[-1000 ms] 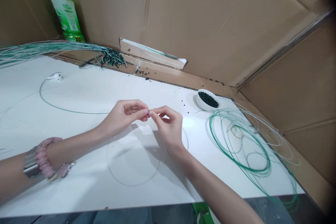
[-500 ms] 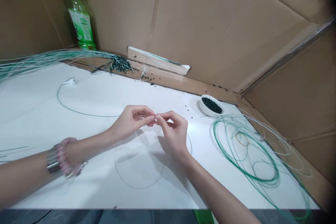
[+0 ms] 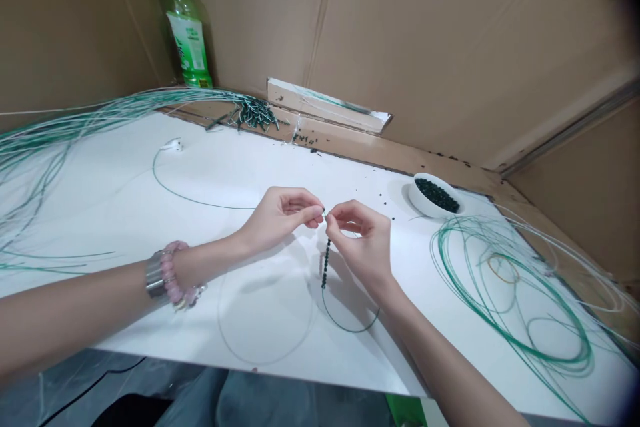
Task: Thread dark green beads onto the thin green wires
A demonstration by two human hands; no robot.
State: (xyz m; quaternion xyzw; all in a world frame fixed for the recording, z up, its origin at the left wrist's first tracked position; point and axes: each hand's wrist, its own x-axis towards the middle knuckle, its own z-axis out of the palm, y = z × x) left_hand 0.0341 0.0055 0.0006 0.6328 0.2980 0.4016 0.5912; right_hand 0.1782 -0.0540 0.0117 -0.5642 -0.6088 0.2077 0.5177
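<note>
Over the middle of the white table (image 3: 380, 367), my left hand (image 3: 283, 217) and my right hand (image 3: 365, 240) meet almost fingertip to fingertip. Each pinches a thin green cord, a short bit of which shows between them. From beneath my right fingers hangs a row of small dark green beads (image 3: 326, 265). Below the beads the bare cord (image 3: 350, 331) curves round toward my right wrist. On the left, another green length of cord (image 3: 200, 202) runs from behind my left hand to a small white piece (image 3: 173, 145). My fingers partly hide the pinched spot.
A white bowl of dark beads (image 3: 437, 195) stands right of my hands, with green cord coils (image 3: 500, 327) beside it. Many beaded strands (image 3: 125, 103) lie at the back left near a green bottle (image 3: 189, 40). Cardboard walls (image 3: 425, 33) enclose the back. Loose beads lie about.
The view has shifted, so things sit further right. My hands have parted slightly, showing cord between the fingertips. The bead row now hangs visibly below my right fingers.
</note>
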